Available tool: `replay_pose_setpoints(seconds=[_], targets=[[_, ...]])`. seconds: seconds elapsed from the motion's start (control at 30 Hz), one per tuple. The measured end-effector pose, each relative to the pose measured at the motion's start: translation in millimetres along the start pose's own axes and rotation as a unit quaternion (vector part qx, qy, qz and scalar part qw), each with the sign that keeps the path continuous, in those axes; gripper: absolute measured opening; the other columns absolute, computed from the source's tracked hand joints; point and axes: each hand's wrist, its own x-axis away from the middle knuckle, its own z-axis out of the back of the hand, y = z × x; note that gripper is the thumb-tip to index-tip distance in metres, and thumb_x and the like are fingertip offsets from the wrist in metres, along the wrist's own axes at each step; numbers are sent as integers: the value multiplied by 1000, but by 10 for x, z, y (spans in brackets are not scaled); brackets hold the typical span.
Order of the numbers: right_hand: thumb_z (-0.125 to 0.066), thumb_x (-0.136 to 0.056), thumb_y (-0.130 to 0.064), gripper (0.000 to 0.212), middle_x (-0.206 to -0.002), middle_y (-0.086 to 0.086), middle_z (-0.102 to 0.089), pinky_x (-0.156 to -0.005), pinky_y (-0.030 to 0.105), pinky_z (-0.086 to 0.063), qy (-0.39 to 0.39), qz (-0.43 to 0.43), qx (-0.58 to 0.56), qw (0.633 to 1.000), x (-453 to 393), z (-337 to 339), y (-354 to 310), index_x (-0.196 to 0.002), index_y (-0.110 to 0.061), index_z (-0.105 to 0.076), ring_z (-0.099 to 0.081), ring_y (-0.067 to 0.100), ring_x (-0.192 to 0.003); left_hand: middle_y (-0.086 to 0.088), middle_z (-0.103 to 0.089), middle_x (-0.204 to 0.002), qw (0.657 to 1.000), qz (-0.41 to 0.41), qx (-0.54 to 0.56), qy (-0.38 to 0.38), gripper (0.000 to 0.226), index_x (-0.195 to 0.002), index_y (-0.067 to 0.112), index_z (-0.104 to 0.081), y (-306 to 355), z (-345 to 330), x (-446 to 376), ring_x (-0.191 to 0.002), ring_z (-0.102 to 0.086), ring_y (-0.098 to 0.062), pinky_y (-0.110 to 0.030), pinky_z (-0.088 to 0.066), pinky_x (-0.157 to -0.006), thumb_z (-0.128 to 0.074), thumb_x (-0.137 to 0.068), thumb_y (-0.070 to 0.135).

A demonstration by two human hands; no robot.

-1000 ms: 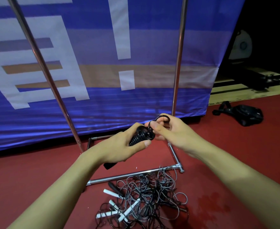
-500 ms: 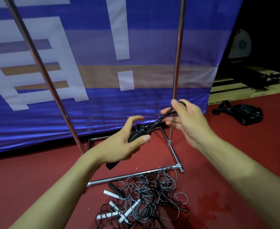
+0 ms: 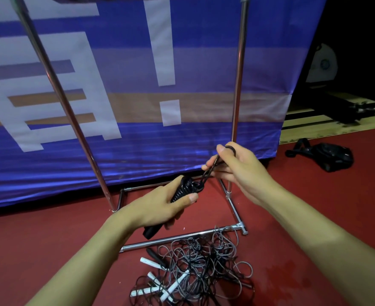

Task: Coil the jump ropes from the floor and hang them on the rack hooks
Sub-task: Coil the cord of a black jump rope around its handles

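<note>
Right hand (image 3: 241,166) has drawn the pinched loop up & away from the coiled black jump rope (image 3: 185,189), w/ left hand (image 3: 160,206) gripping it above the floor tangle (image 3: 195,268), so tie-off looks near done; hanging on rack (image 3: 237,96) next.

Rack uprights (image 3: 237,85) flank open space; tangled ropes (image 3: 199,268) seemingly clutter floor below.

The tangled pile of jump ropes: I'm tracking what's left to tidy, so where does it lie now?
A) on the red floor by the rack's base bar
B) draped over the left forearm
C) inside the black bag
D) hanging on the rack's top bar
A: the tangled pile of jump ropes lies on the red floor, just in front of the rack's base bar.
</note>
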Motion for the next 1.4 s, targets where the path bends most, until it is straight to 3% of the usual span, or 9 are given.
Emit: replay_pose_setpoints(seconds=[0.07, 0.23, 0.43, 0.63, 0.8, 0.93, 1.17, 1.33, 1.4], targets=[[-63, -101, -31, 31, -102, 10, -77, -96, 49, -58, -42, 37, 61, 997, 13, -39, -16, -87, -13, -43, -75, 28, -102, -2, -61, -67, 1000, -11, 3, 7, 26, -122, 43, -43, -5, 4, -3, -54, -63, -20, -37, -57, -62, -56, -102, 53], [-73, -82, -49, 38, -108, -14, -76, -90, 52, -56, -101, 99, 263, 954, 54, -129, 54, -90, -30, -42, -74, 16, -96, 0, -60, -68, 999, -23, -10, 28, 44, -141, 50, -35, 7, -13, -12, -53, -61, -15, -32, -55, -57, -57, -103, 49], [-76, -89, -24, 37, -112, -13, -75, -89, 48, -57, -113, 145, 304, 935, 95, -69, 82, -95, -31, -40, -75, 10, -89, -6, -60, -75, 999, -20, 23, 27, 42, -139, 47, -40, -1, -13, 2, -56, -61, -21, -36, -55, -56, -58, -101, 50], [-70, -91, -9, 35, -112, -9, -75, -91, 44, -60, -108, 101, 268, 952, 40, -4, 183, -94, -27, -40, -73, 10, -101, -6, -63, -74, 999, -14, 29, 29, 20, -110, 44, -45, -17, -4, 0, -53, -62, -20, -33, -52, -55, -61, -99, 51], [-75, -86, -10, 36, -92, -12, -75, -90, 49, -59, -101, 29, 240, 965, -29, -23, 239, -89, -21, -41, -72, 7, -82, -16, -67, -81, 1000, -8, 10, 18, 30, -117, 39, -43, -43, -35, -8, -54, -62, -20, -35, -55, -55, -62, -98, 54], [-76, -76, -26, 36, -74, -13, -61, -82, 52, -53, -119, 33, 250, 960, -67, -35, 229, -84, -29, -41, -56, 5, -68, -16, -67, -82, 1000, -10, 12, 7, 31, -118, 38, -43, -16, -35, -5, -54, -62, -19, -37, -56, -58, -62, -99, 52], [-80, -84, -24, 31, -81, -16, -58, -85, 46, -55, -130, 52, 281, 949, -65, 5, 251, -89, -23, -49, -60, 4, -72, -13, -68, -81, 1000, -13, 13, -16, 34, -126, 42, -40, -24, -29, 9, -54, -62, -20, -40, -56, -60, -60, -100, 50], [-80, -77, -37, 32, -82, -4, -69, -90, 53, -57, -95, 76, 238, 964, -68, -47, 235, -80, -31, -49, -72, 29, -88, -10, -64, -76, 999, -18, 50, 3, 33, -129, 40, -40, -1, -6, -2, -53, -59, -21, -39, -53, -57, -59, -102, 44], [-77, -72, -46, 31, -80, -7, -71, -91, 57, -55, -80, 78, 234, 966, -64, -76, 249, -80, -32, -50, -74, 27, -90, -6, -63, -74, 998, -19, 62, 8, 37, -133, 44, -38, 11, 4, 1, -53, -58, -21, -38, -52, -55, -59, -103, 43]])
